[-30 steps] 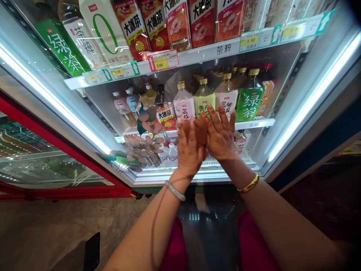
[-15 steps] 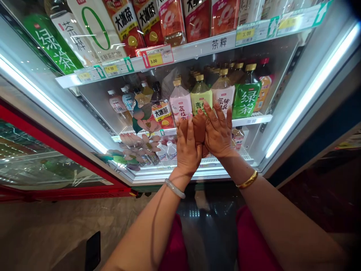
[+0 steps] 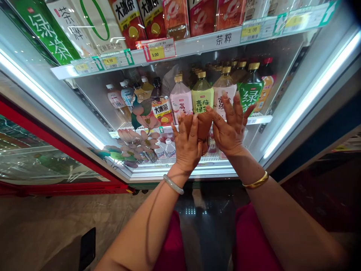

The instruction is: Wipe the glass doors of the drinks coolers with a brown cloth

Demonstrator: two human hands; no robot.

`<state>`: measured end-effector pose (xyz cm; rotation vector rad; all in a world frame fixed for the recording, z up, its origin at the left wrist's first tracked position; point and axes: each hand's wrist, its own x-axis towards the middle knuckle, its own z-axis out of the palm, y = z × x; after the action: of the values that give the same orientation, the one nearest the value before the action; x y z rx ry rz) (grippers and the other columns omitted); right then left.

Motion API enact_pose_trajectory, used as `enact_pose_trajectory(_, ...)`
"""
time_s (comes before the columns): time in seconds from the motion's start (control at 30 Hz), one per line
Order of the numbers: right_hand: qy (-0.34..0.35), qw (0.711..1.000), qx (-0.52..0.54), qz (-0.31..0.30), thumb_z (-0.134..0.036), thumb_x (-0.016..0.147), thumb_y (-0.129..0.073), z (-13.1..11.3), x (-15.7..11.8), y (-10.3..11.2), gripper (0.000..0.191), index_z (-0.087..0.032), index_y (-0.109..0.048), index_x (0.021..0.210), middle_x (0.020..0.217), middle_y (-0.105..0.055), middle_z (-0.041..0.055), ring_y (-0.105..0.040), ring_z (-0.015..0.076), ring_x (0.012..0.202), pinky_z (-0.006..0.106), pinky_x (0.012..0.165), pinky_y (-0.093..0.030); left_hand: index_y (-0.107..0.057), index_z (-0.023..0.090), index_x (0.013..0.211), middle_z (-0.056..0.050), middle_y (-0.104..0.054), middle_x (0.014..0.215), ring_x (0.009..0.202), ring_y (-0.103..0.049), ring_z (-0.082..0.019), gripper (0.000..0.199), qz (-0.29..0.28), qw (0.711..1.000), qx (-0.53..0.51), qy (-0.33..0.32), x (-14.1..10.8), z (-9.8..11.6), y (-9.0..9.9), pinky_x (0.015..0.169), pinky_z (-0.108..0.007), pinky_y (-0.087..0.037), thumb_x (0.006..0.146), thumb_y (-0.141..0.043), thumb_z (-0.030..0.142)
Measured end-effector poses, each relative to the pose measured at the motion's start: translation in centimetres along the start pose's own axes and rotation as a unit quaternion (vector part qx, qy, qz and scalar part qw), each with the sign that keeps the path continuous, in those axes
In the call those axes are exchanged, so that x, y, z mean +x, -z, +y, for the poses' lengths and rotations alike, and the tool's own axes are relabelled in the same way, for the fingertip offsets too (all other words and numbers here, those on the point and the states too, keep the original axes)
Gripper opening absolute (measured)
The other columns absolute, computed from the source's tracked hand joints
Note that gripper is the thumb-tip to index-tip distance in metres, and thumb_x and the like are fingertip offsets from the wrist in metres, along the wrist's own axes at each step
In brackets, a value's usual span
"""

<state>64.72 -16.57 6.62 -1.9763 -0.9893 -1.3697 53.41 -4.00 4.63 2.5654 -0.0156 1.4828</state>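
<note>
My left hand (image 3: 187, 146) is raised in front of the lit drinks cooler, its fingers apart, with a pale bangle on the wrist. To its right, my right hand (image 3: 229, 130) has its fingers spread wide and wears a gold bangle. Neither hand is seen holding anything. Between them is a smooth brown shape (image 3: 205, 126), which I cannot make out. Behind the hands stand a pink-labelled bottle (image 3: 181, 98), a yellow-green bottle (image 3: 202, 94), a pale-labelled bottle (image 3: 222, 90) and a green bottle (image 3: 250, 92). Whether the fingers touch glass or bottles is unclear.
An upper shelf edge (image 3: 197, 46) with price tags carries large cartons and bottles. Flower decorations (image 3: 141, 139) show at the cooler's lower left. A red-framed cooler (image 3: 64, 150) stands at the left. A dark phone-like object (image 3: 88, 248) shows at the lower left.
My right hand has moved right, away from the left one, and its fingers have spread wider. My left hand's fingers are also further apart. The view has shifted slightly.
</note>
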Motion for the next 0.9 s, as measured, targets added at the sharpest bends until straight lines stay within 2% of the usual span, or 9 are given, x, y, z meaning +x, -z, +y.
enact_pose_trajectory(0.1, -0.012, 1.0, 0.01, -0.007, -0.025, 0.102, -0.048, 0.7, 0.0, 0.3, 0.051, -0.04, -0.048, 0.151, 0.166, -0.036, 0.0014, -0.02, 0.0337, 0.159, 0.077, 0.122, -0.015, -0.014, 0.02, 0.166, -0.009, -0.008, 0.175, 0.162, 0.005, -0.027, 0.083, 0.049, 0.998, 0.003, 0.038, 0.7, -0.2, 0.5, 0.132, -0.054, 0.003, 0.094, -0.053, 0.024)
enact_pose_trajectory(0.17, -0.006, 1.0, 0.02, -0.006, -0.026, 0.102, -0.048, 0.9, -0.2, 0.1, 0.052, -0.041, -0.046, 0.152, 0.167, -0.034, 0.0005, -0.017, 0.0325, 0.16, 0.075, 0.124, -0.011, -0.01, 0.02, 0.167, -0.01, -0.007, 0.175, 0.163, 0.004, -0.026, 0.084, 0.057, 0.997, -0.002, 0.046, 0.7, 0.3, 0.1, 0.132, -0.053, 0.001, 0.094, -0.053, 0.024)
enact_pose_trajectory(0.3, -0.002, 1.0, 0.004, 0.024, -0.03, 0.104, -0.045, 1.1, -0.6, -0.6, 0.053, -0.042, -0.04, 0.155, 0.168, -0.032, -0.0023, -0.012, 0.0256, 0.162, 0.066, 0.129, -0.007, -0.009, 0.021, 0.167, -0.012, -0.004, 0.175, 0.163, -0.003, -0.028, 0.083, 0.019, 0.999, -0.007, -0.038, 0.1, 1.6, -1.7, 0.132, -0.055, -0.006, 0.095, -0.05, 0.022)
enact_pose_trajectory(0.4, 0.006, 1.0, 0.002, 0.006, -0.03, 0.104, -0.043, 1.5, -0.8, -0.4, 0.055, -0.043, -0.036, 0.157, 0.17, -0.028, -0.004, -0.012, 0.0245, 0.162, 0.063, 0.13, -0.01, -0.006, 0.022, 0.167, -0.01, 0.002, 0.175, 0.162, 0.001, -0.028, 0.085, 0.032, 0.998, -0.015, -0.056, 0.4, 1.5, -1.3, 0.132, -0.054, -0.005, 0.094, -0.049, 0.017)
enact_pose_trajectory(0.53, -0.02, 1.0, 0.015, 0.015, -0.026, 0.103, -0.042, 2.5, -0.8, 0.4, 0.062, -0.043, -0.027, 0.161, 0.172, -0.022, -0.003, -0.012, 0.0279, 0.162, 0.068, 0.128, -0.005, 0.002, 0.026, 0.167, -0.003, 0.015, 0.174, 0.161, 0.009, -0.026, 0.094, 0.103, 0.994, -0.033, 0.03, 1.2, 0.7, 0.3, 0.133, -0.048, -0.006, 0.09, -0.05, 0.011)
enact_pose_trajectory(0.6, -0.033, 0.999, 0.015, 0.027, -0.026, 0.103, -0.041, 2.8, -0.8, 0.5, 0.063, -0.042, -0.023, 0.162, 0.173, -0.019, -0.0015, -0.011, 0.0292, 0.162, 0.069, 0.128, -0.004, 0.003, 0.027, 0.167, -0.003, 0.017, 0.173, 0.161, 0.01, -0.027, 0.097, 0.099, 0.993, -0.033, 0.058, 1.0, 0.9, 0.0, 0.133, -0.048, -0.009, 0.089, -0.051, 0.009)
enact_pose_trajectory(0.77, -0.033, 0.998, 0.018, 0.042, -0.034, 0.104, -0.046, 2.8, -0.8, 0.2, 0.064, -0.041, -0.02, 0.163, 0.174, -0.015, 0.0009, -0.01, 0.0294, 0.162, 0.068, 0.128, -0.007, 0.0, 0.027, 0.167, -0.006, 0.015, 0.173, 0.162, -0.002, -0.03, 0.095, 0.033, 0.994, 0.002, -0.1, -0.6, 2.2, -3.4, 0.131, -0.052, -0.02, 0.092, -0.055, 0.01)
enact_pose_trajectory(0.83, -0.035, 0.998, 0.022, 0.048, -0.033, 0.105, -0.046, 2.7, -0.9, 0.1, 0.064, -0.042, -0.02, 0.162, 0.174, -0.016, 0.0001, -0.01, 0.0293, 0.162, 0.068, 0.128, -0.007, 0.002, 0.026, 0.167, -0.008, 0.015, 0.173, 0.162, -0.003, -0.03, 0.094, 0.039, 0.994, 0.003, -0.106, -0.6, 2.3, -3.7, 0.131, -0.053, -0.021, 0.093, -0.055, 0.013)
enact_pose_trajectory(0.9, -0.038, 0.998, 0.023, 0.04, -0.03, 0.105, -0.044, 2.7, -0.9, 0.2, 0.063, -0.044, -0.021, 0.162, 0.173, -0.017, -0.001, -0.011, 0.0291, 0.161, 0.068, 0.128, -0.007, 0.003, 0.024, 0.167, -0.007, 0.017, 0.173, 0.162, 0.002, -0.031, 0.093, 0.054, 0.995, 0.0, -0.08, -0.1, 2.1, -3.1, 0.131, -0.053, -0.019, 0.093, -0.053, 0.016)
